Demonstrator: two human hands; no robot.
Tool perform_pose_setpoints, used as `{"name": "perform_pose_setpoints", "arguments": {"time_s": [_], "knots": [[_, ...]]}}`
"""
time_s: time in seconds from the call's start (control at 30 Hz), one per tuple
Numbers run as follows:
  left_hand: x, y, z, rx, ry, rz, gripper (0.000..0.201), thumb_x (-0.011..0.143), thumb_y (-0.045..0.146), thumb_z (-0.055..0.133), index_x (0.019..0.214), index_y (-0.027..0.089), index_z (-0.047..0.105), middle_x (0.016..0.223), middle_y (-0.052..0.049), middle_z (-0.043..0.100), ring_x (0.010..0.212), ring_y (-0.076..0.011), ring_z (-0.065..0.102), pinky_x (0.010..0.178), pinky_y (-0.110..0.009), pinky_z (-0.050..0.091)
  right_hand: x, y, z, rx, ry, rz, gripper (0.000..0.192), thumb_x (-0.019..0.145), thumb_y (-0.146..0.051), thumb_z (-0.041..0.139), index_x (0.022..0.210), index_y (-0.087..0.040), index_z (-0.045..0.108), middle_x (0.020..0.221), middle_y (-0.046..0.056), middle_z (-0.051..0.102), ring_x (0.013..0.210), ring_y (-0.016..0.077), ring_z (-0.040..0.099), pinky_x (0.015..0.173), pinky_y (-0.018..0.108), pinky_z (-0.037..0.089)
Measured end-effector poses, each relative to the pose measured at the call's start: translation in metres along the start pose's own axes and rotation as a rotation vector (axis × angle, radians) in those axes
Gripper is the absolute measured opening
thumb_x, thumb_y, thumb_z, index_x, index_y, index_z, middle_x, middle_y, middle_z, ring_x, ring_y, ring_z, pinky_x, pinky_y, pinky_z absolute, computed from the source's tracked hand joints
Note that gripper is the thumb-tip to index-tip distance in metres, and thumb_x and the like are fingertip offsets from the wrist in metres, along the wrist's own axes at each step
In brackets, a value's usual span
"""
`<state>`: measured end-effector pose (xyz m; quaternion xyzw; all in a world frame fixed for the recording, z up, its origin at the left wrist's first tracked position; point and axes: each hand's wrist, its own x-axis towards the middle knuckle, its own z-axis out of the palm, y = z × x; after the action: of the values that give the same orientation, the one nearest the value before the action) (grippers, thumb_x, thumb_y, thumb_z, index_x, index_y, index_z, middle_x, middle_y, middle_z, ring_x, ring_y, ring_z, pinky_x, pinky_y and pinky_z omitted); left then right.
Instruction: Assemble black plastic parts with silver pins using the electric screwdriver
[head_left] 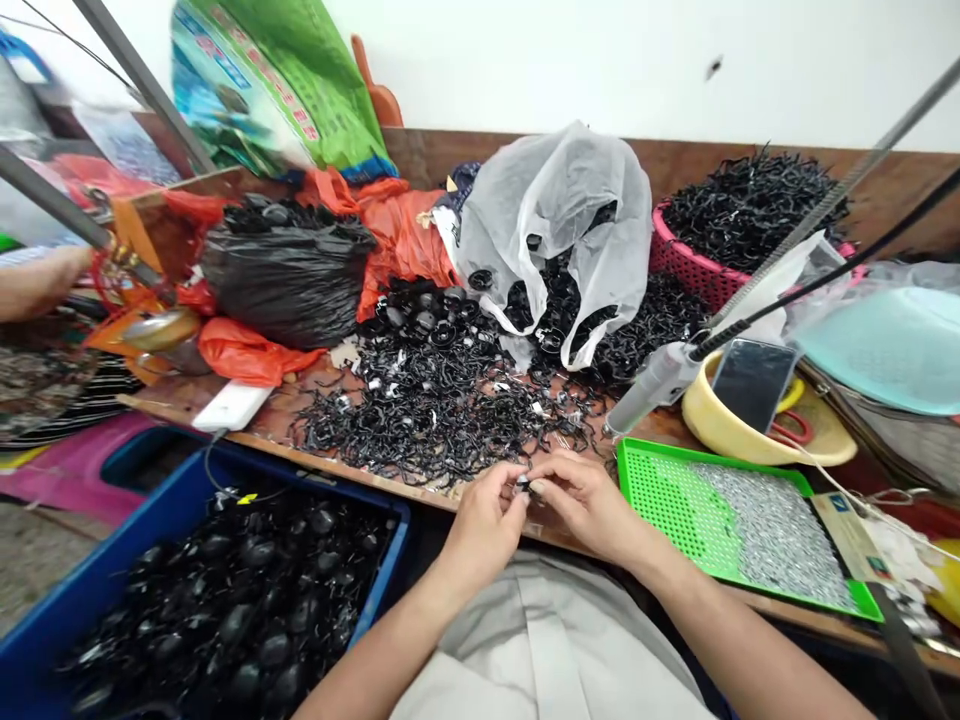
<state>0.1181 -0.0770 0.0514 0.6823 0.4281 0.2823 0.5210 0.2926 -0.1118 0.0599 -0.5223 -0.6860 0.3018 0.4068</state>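
At the table's front edge, my left hand (pixel 485 518) and my right hand (pixel 587 500) meet, both with fingers pinched. Between their fingertips is a small black part (pixel 523 483) with a pale bit on it; most of it is covered by the fingers. Just beyond the hands spreads a heap of thin black curved strips (pixel 442 420) mixed with small white bits. Farther back in the heap lie rounder black pieces (pixel 427 312).
A blue crate (pixel 401 530) of black parts stands lower left. To the right, a green tray (pixel 667 500) bears small silvery pieces, beside a yellow bowl (pixel 697 395) holding a phone (pixel 752 383). A grey pole mount (pixel 652 385) rises between. Behind are a white plastic bag (pixel 585 190) and a pink basket (pixel 679 250). Another person's arm (pixel 41 283) shows far left.
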Motion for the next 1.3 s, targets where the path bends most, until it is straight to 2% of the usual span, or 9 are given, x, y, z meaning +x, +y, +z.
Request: {"name": "perform_pose_setpoints", "arguments": {"time_s": [0.13,0.43,0.57,0.77,0.9,0.93,1.07,1.17,1.3], "knots": [[0.003,0.004,-0.004,-0.038,0.014,-0.002,0.027,0.08,0.021,0.058,0.106,0.024,0.065,0.11,-0.008,0.07,0.096,-0.0217,0.066,0.084,-0.035,0.053,-0.001,0.006,0.011,0.06,0.083,0.019,0.014,0.093,-0.027,0.052,0.096,-0.023,0.066,0.086,0.005,0.064,0.082,0.0188,0.059,0.075,0.033,0.047],[0.003,0.013,-0.004,-0.024,-0.041,-0.026,0.024,0.079,0.022,0.06,0.102,0.025,0.068,0.1,-0.008,0.071,0.084,-0.0215,0.066,0.077,-0.034,0.053,0.0,0.011,0.002,0.301,-0.004,0.099,0.012,0.089,-0.028,0.06,0.095,-0.025,0.07,0.092,0.005,0.067,0.089,0.0185,0.062,0.081,0.033,0.049],[0.009,0.014,0.0,-0.085,0.017,-0.049,0.026,0.08,0.025,0.06,0.105,0.022,0.068,0.104,-0.01,0.069,0.095,-0.0227,0.065,0.081,-0.034,0.052,-0.002,0.011,0.007,0.172,0.161,0.053,0.014,0.091,-0.024,0.056,0.096,-0.024,0.068,0.087,0.004,0.065,0.081,0.0165,0.062,0.075,0.03,0.05],[0.03,0.021,0.007,-0.343,0.031,-0.231,0.028,0.072,0.023,0.065,0.099,0.013,0.066,0.08,-0.005,0.066,0.065,-0.0142,0.06,0.06,-0.026,0.05,0.002,0.009,0.007,-0.223,0.137,-0.163,0.037,0.088,-0.015,0.054,0.125,-0.02,0.055,0.112,0.011,0.062,0.103,0.0233,0.058,0.09,0.041,0.049],[0.07,0.035,-0.012,-0.12,-0.092,-0.068,0.021,0.074,0.02,0.06,0.092,0.013,0.07,0.088,-0.009,0.07,0.083,-0.0207,0.065,0.077,-0.033,0.052,0.009,0.015,-0.002,-0.336,0.273,-0.12,0.028,0.085,-0.019,0.06,0.113,-0.017,0.058,0.098,0.011,0.063,0.091,0.024,0.059,0.078,0.04,0.051],[0.086,0.039,-0.023,0.005,-0.014,0.011,0.019,0.076,0.02,0.059,0.09,0.014,0.07,0.094,-0.01,0.07,0.091,-0.0227,0.065,0.086,-0.037,0.05,0.009,0.016,-0.006,-0.311,0.309,-0.094,0.027,0.084,-0.021,0.063,0.11,-0.017,0.058,0.095,0.01,0.063,0.086,0.0228,0.059,0.074,0.038,0.051],[0.156,0.047,-0.074,0.521,0.787,0.144,0.025,0.08,0.019,0.058,0.104,0.016,0.065,0.131,-0.017,0.055,0.131,-0.0328,0.041,0.11,-0.054,0.026,-0.003,0.019,-0.021,-0.207,0.345,-0.086,0.031,0.081,-0.023,0.068,0.11,-0.02,0.058,0.097,0.007,0.063,0.086,0.0202,0.06,0.074,0.034,0.051],[0.189,0.046,-0.097,0.665,0.81,0.133,0.029,0.076,0.013,0.063,0.105,0.013,0.062,0.14,-0.022,0.045,0.139,-0.0425,0.023,0.107,-0.067,0.016,-0.021,0.018,-0.023,-0.189,0.32,-0.119,0.035,0.081,-0.02,0.067,0.113,-0.021,0.056,0.102,0.008,0.063,0.092,0.0202,0.06,0.078,0.034,0.052],[0.187,0.048,-0.091,0.655,0.671,0.203,0.025,0.079,0.012,0.06,0.103,0.012,0.061,0.126,-0.02,0.055,0.134,-0.0391,0.034,0.105,-0.062,0.027,-0.041,0.011,-0.02,-0.144,0.368,-0.12,0.037,0.081,-0.018,0.067,0.116,-0.021,0.055,0.102,0.008,0.063,0.089,0.0193,0.061,0.073,0.032,0.053]]}}
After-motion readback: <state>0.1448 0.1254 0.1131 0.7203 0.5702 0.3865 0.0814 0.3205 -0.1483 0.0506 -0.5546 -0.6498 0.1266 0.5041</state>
